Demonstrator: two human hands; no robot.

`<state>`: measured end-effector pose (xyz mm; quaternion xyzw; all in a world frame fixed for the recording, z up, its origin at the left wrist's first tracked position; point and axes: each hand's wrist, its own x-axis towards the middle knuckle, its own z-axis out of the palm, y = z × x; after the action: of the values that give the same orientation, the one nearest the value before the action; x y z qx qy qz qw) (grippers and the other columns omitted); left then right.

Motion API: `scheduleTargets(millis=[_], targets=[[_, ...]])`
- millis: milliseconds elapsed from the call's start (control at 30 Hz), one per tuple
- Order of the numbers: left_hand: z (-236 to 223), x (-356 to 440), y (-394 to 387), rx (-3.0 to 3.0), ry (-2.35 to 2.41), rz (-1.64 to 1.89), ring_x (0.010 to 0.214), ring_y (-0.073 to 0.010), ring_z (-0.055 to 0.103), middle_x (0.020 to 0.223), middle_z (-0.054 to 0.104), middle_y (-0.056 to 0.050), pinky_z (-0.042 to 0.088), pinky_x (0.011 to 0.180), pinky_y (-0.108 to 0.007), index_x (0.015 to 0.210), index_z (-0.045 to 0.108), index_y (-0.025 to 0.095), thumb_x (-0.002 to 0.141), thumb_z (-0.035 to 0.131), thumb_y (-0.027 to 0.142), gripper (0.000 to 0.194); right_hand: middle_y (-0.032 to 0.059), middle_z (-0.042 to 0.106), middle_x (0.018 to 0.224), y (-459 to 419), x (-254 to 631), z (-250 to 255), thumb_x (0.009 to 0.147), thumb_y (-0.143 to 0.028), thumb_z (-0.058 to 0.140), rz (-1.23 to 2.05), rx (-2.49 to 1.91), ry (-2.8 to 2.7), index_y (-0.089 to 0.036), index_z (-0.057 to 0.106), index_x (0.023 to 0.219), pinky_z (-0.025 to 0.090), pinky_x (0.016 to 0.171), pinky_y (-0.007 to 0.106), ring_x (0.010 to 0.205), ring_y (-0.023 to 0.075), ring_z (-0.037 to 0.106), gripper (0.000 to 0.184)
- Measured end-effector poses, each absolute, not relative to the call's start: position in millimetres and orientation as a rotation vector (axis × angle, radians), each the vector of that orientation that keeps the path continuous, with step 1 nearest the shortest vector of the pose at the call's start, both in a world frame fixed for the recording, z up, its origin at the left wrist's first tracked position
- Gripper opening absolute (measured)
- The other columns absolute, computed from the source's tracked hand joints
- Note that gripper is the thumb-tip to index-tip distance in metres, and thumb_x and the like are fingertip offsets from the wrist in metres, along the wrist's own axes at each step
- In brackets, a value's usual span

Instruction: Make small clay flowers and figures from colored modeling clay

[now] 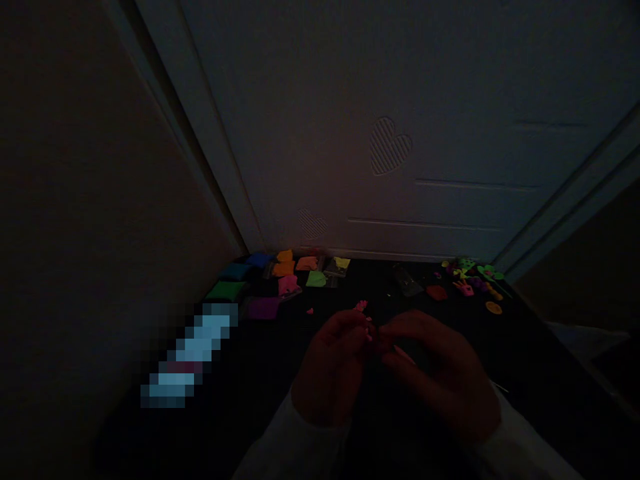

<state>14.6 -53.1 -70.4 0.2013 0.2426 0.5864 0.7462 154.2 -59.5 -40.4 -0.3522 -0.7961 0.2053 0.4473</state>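
In dim light, both hands meet above a dark table. My left hand [335,363] is closed, its thumb and fingers pinching a small pink clay piece [361,307] whose lumpy top sticks up past the fingertips. Close against it, my right hand [440,373] is also closed. A slim pink stick-like thing [404,355] shows between its thumb and fingers; its other end is hidden by them. The fingertips of both hands nearly touch, and shadow hides what lies between them. Just beyond my left hand, a pink clay crumb [310,311] rests on the table.
Bags of coloured clay, including a purple one [263,308] and a green one [227,291], line the back left. A bright blurred-out screen [193,353] lies at left. Small colourful clay figures [465,270] sit back right, near an orange disc [493,307]. A white panel [320,133] stands behind.
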Motion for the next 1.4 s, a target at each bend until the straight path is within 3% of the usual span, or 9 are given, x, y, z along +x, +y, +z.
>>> scheduleTargets(millis=[300, 567, 800, 1067, 1400], targets=[[-93.7, 33.8, -43.3, 0.211, 0.671, 1.269, 0.067, -0.0092, 0.057, 0.069, 0.061, -0.001, 0.044, 0.063, -0.019, 0.072, 0.062, 0.016, 0.059, 0.065, 0.012, 0.014, 0.0028, 0.063, 0.081, -39.8, 159.5, -68.4, 0.072, -0.016, 0.053, 0.436, -0.966, -2.035, -0.022, 0.057, 0.089, 0.048, 0.066, 0.024, 0.077, 0.0134, 0.058, 0.018], [-111.4, 30.3, -33.4, 0.235, 0.753, 1.217, 0.077, -0.0128, 0.058, 0.076, 0.063, -0.003, 0.045, 0.073, -0.026, 0.077, 0.061, 0.016, 0.065, 0.061, 0.015, 0.013, 0.0021, 0.063, 0.081, -23.8, 171.3, -80.2, 0.074, -0.017, 0.052, 0.601, -1.045, -2.062, -0.021, 0.058, 0.087, 0.047, 0.068, 0.022, 0.076, 0.0113, 0.058, 0.014], [-133.9, 8.8, -27.6, 0.287, 1.046, 1.208, 0.065, -0.0096, 0.057, 0.066, 0.062, -0.001, 0.045, 0.063, -0.021, 0.071, 0.061, 0.015, 0.064, 0.062, 0.014, 0.007, 0.003, 0.061, 0.081, 3.2, 180.6, -96.3, 0.075, -0.021, 0.052, 0.762, -1.14, -2.094, -0.019, 0.06, 0.082, 0.045, 0.067, 0.024, 0.076, 0.0121, 0.057, 0.011], [-138.2, -0.5, -25.3, 0.01, 0.932, 1.21, 0.057, -0.0079, 0.051, 0.059, 0.054, 0.003, 0.043, 0.056, -0.022, 0.064, 0.059, 0.016, 0.066, 0.056, 0.013, 0.004, 0.0023, 0.06, 0.078, 28.7, 181.1, -129.9, 0.074, -0.024, 0.054, 0.818, -1.217, -2.13, -0.02, 0.062, 0.081, 0.043, 0.069, 0.026, 0.074, 0.0124, 0.055, 0.011], [-139.6, -2.8, -30.4, 0.033, 0.922, 1.085, 0.053, -0.0079, 0.048, 0.055, 0.054, 0.002, 0.039, 0.054, -0.022, 0.064, 0.059, 0.018, 0.067, 0.055, 0.016, 0.005, 0.0023, 0.06, 0.079, 30.8, 177.4, -137.4, 0.075, -0.022, 0.053, 0.848, -1.258, -2.214, -0.02, 0.062, 0.084, 0.043, 0.066, 0.025, 0.073, 0.012, 0.055, 0.013]])
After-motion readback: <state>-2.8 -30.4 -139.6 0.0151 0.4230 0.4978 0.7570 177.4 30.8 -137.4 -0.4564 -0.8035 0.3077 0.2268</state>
